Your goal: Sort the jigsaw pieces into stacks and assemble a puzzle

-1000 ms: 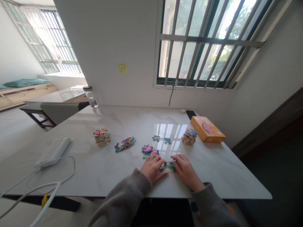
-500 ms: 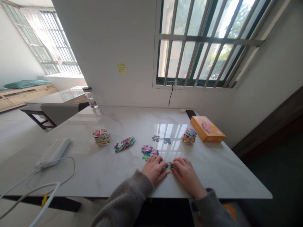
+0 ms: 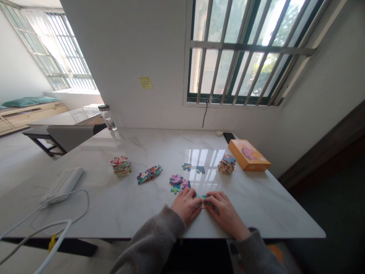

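Observation:
Near the front edge of the table, my left hand [image 3: 186,206] and my right hand [image 3: 224,210] face each other, fingers bent around small jigsaw puzzle pieces [image 3: 204,198]. Both hands are closed on these pieces, which my fingers mostly cover. Just beyond my left hand lie several loose puzzle pieces [image 3: 176,180], purple, pink and green. Farther back rest a single teal-and-yellow piece [image 3: 186,166] and a dark blue piece [image 3: 200,169], a little apart.
A piece stack [image 3: 121,166] and a leaning row of pieces [image 3: 149,174] lie left. On the right, another stack [image 3: 227,164] stands beside an orange box [image 3: 248,155]. A white power strip [image 3: 63,185] with cables, a bottle [image 3: 107,118] and a black phone [image 3: 229,137] are also there.
My fingers have shifted slightly over the puzzle pieces between them, and the two hands stay close together. The other pieces on the table lie as before.

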`<state>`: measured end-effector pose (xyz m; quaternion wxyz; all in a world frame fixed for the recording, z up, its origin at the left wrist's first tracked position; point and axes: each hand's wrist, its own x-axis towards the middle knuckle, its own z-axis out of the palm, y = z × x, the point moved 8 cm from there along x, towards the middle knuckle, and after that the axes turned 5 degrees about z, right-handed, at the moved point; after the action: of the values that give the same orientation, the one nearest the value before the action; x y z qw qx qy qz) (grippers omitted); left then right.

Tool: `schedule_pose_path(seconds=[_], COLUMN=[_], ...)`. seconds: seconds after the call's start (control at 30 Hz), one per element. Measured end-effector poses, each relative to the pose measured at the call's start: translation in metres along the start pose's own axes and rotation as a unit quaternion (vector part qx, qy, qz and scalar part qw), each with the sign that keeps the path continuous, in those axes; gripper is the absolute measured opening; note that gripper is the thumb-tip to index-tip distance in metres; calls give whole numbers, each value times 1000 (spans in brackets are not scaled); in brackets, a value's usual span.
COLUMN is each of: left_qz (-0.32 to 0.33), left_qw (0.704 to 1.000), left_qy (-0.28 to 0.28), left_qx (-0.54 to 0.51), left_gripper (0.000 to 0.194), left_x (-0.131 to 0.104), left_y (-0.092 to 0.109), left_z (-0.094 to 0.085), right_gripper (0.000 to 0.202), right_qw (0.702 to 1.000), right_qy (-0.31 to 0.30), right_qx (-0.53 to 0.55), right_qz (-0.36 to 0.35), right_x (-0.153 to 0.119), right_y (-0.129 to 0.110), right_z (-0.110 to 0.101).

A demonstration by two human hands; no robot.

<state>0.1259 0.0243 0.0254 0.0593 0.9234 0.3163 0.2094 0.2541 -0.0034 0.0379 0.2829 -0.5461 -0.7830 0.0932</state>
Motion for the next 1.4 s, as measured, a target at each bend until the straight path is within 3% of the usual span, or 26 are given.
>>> schedule_pose_path(seconds=[0.4,0.53,0.6,0.7,0.83,0.93,1.03,1.2,1.4], left_qz=[8,9,-2,-44,-97,-115,-131,-161,-135], left_qw=[998,997,996,996,994,993,991,986,989], left_qy=[-3,21,49,70,55,23,-7,1,30], left_qx=[-59,-76,-79,-43,3,15,28,33,53], left_gripper=[19,26,26,23,32,34,28,20,18], left_x=[-2,-4,-7,-13,-15,-11,-5,-5,-7], left_y=[-1,-3,-15,-49,-100,-121,-127,-130,-126], left_z=[0,-5,-14,-31,-46,-46,-40,-37,-40], right_gripper=[20,18,17,16,17,17,18,21,47], right_qw=[999,999,999,999,999,999,999,998,999], right_qy=[-22,-21,-18,-15,-10,-11,-21,-27,5], right_qx=[-30,-34,-34,-35,-42,-48,-48,-44,8], right_qz=[4,9,9,4,5,10,14,18,46], right_x=[-10,-9,-8,-7,-7,-7,-6,-7,0], right_y=[-1,0,-1,-3,-5,-5,-5,-6,4], right_z=[1,1,0,-1,-3,-3,-3,-4,-7])
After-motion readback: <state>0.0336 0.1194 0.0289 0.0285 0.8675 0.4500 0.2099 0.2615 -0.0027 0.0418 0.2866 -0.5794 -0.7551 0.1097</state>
